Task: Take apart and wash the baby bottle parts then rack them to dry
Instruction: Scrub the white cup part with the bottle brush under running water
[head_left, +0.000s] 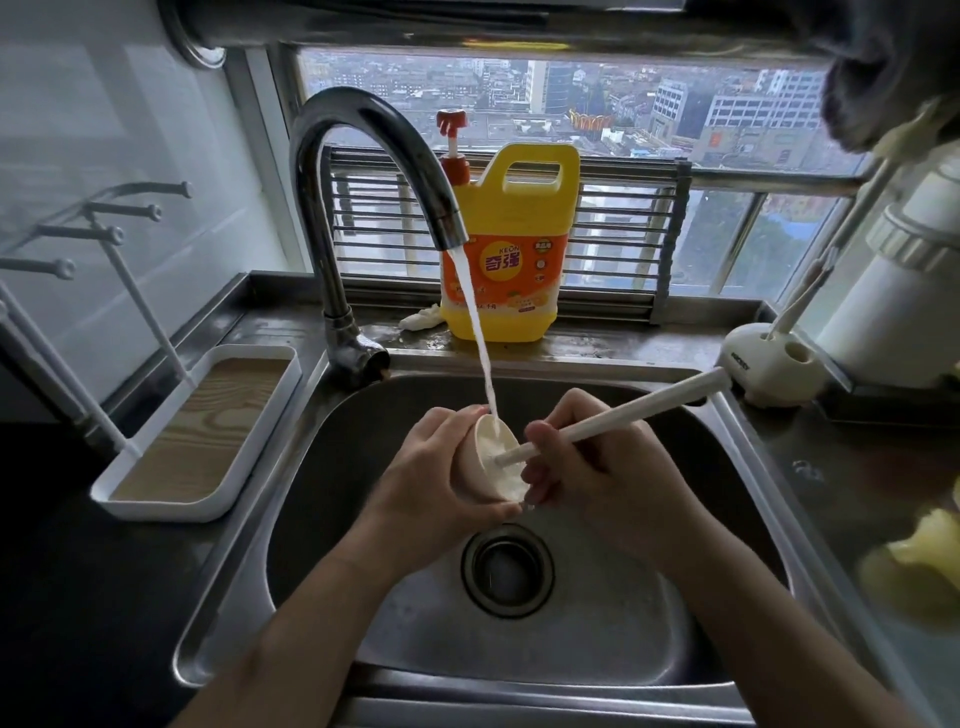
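My left hand (423, 470) holds a cream, cup-shaped bottle part (480, 460) over the steel sink (743, 499), its opening turned to the right. My right hand (592, 457) grips the long cream handle of a bottle brush (623, 418), whose head is pushed inside the part and mostly hidden. Water runs from the chrome tap (363, 171) straight into the part. A white drying rack (202, 431) with a wood-look tray and upright pegs stands on the counter to the left of the sink, with nothing on it.
A yellow dish-soap jug (511, 249) with a red pump stands behind the sink by the window. At the right are a cream brush holder (769, 369), a tall white appliance (898, 291) and something yellow (919, 556) on the counter. The drain (506, 569) lies below my hands.
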